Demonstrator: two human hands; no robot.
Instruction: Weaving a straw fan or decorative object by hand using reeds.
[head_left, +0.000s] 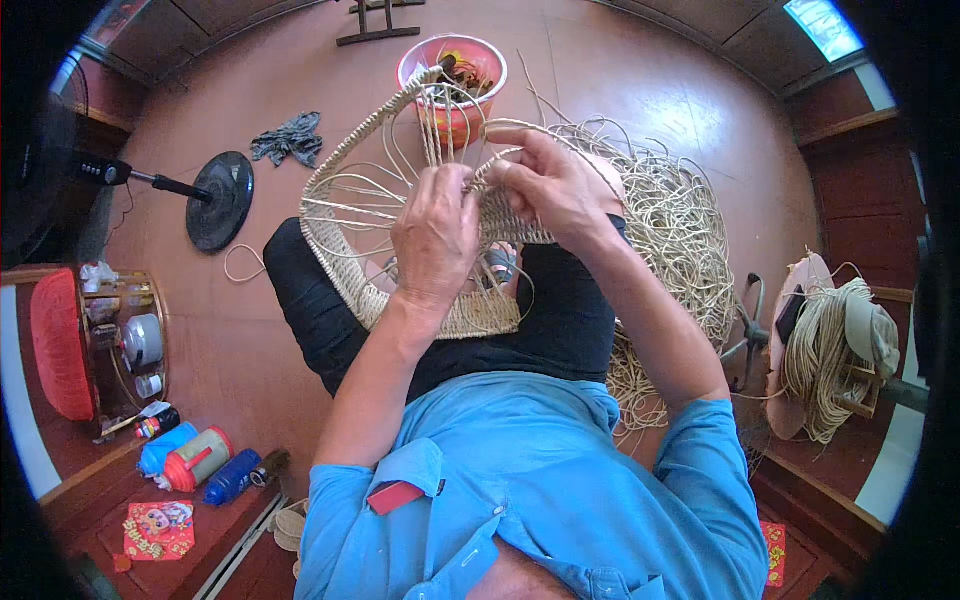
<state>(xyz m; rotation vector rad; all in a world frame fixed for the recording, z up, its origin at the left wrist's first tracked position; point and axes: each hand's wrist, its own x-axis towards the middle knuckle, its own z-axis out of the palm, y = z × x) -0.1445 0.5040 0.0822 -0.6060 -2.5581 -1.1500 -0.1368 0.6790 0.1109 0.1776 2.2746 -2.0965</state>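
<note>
Reddish-brown wooden floor [640, 90] under loose cane [680, 230].

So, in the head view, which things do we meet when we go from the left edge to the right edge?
Red basket → black fan base → left hand → right hand → loose rattan pile → coiled rattan bundle.

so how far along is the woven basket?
Done: the pale woven rattan basket has a tightly woven band along its near side. In hand: the left hand and right hand both grip the weave's edge, working thin strands. Left: the bare upright ribs on the far side remain open, and a loose pile of pale rattan strands lies unused on the floor.
</note>
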